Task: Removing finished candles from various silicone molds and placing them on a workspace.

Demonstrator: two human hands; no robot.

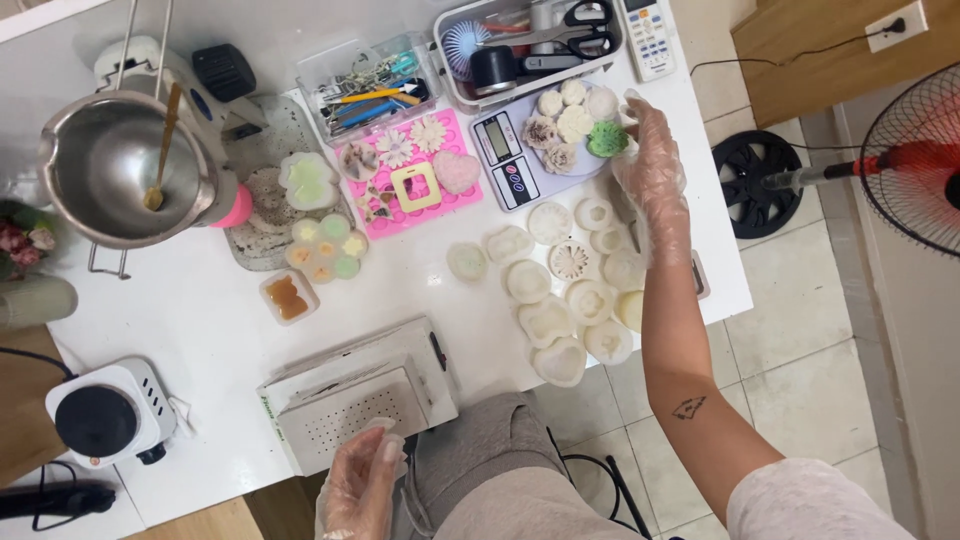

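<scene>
Left hand (362, 485), gloved in clear plastic, hung at the near edge of the white counter (200, 320), fingers loosely spread and holding nothing, just short of a white perforated box (355, 400). Farther out, right hand (652, 175), also gloved, reached past pale round moulds (565, 300), fingers partly curled, touching a green flower piece (606, 138) on the small scale (520, 150); grip unclear.

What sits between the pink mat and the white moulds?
Head view: a digital scale, angled, between the pink mat and the white moulds, near the right hand.
</scene>
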